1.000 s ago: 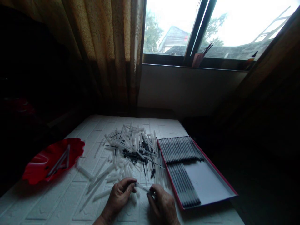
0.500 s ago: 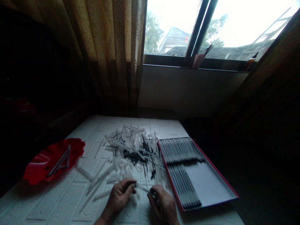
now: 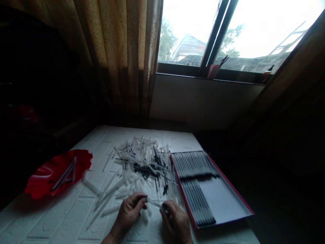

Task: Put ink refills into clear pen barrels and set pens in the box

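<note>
A slim, see-through pen with a dark core spans the gap between my two hands, low in the view. My left hand pinches one end of it between thumb and fingers. At the other end, my right hand is closed round it, and the fingers cover that tip. Just beyond my hands lies a loose heap of clear pen barrels, dark refills and small black parts. To the right, a shallow red-edged box holds pens laid side by side in two rows.
On the left a red wavy-rimmed dish holds a few pen pieces. The white brick-patterned table carries everything. Behind it hang curtains beside a window, with a pink cup of thin sticks on the sill.
The view has shifted slightly. My hands keep almost the same pose on the pen; the heap, dish and box look unchanged.
</note>
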Tool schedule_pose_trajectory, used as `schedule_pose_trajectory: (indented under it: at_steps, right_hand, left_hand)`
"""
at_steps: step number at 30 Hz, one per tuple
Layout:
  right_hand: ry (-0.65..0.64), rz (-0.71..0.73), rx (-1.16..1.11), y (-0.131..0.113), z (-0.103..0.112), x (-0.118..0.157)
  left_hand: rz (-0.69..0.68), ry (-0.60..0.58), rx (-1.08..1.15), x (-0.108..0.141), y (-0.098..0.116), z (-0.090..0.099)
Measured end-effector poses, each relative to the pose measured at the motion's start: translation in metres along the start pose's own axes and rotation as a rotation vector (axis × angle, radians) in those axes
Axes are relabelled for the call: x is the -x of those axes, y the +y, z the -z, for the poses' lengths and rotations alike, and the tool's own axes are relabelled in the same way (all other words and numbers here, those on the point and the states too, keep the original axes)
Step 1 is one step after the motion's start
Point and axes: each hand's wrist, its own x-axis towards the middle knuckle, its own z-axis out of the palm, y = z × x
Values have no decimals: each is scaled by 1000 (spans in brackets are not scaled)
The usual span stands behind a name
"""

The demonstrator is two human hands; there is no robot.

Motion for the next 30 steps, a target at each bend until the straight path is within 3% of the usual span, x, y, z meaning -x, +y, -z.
schedule_pose_trajectory:
  at_steps: [5,11,20,25,30]
  right_hand:
    - [-2,-6,5,0,-2,1]
    - [107,-62,-79,3,-8,7]
    - [34,-16,-113,12,-8,6]
    - [-12,-110,-137,8,-7,7]
    - [44,-156,-212,4,-4,5]
  left_hand:
    - [13,-11,29,1,0,0]
    - [15,21,59,0,0,-1]
    - [28,28,64,-3,-5,1]
    - [19,18,68,-4,-8,3]
    - [26,16,32,-5,-8,3]
